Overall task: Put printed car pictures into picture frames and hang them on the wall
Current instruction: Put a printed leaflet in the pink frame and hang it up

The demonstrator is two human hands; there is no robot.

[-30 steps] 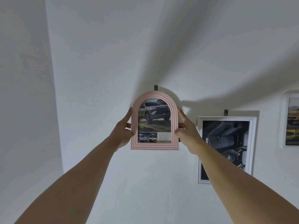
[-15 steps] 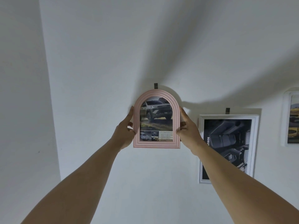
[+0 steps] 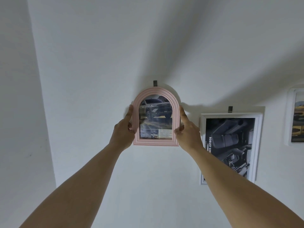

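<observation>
A pink arched picture frame (image 3: 156, 142) with a printed grey car picture (image 3: 155, 111) in it is held flat against the white wall. Its arched top sits just under a dark wall hook (image 3: 155, 83). My left hand (image 3: 124, 132) grips the frame's left edge with the fingers stretched up along it. My right hand (image 3: 186, 130) grips the right edge the same way. Whether the frame hangs on the hook is hidden behind it.
To the right a white rectangular frame (image 3: 203, 145) with a dark car-interior print hangs from its own hook (image 3: 230, 109). Another white frame (image 3: 290, 117) shows at the right border. A wall corner (image 3: 44, 112) runs down the left.
Both hands have lifted the pink frame up the wall, so its arched top is now closer to the hook. My fingers have slid higher along its sides.
</observation>
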